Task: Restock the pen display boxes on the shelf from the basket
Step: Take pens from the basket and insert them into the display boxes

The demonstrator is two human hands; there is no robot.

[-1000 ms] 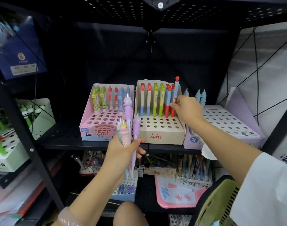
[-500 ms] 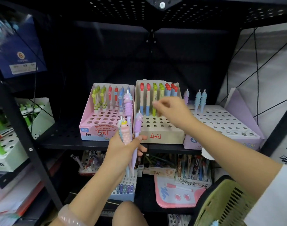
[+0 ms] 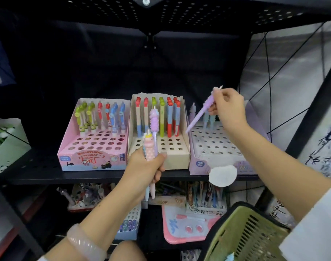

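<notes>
Pens with knobbly pastel unicorn grips [image 3: 150,140] stand bunched in my left hand [image 3: 147,166]; my right hand [image 3: 227,108] pinches one lilac pen [image 3: 202,112], tilted above the lavender cardboard display box [image 3: 215,144]. Next, I judge, its tip needs a free hole.

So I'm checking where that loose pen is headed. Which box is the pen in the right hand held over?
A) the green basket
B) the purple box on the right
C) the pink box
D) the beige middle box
B: the right hand pinches a purple pen slanted tip-down over the holes of the purple box.
</notes>
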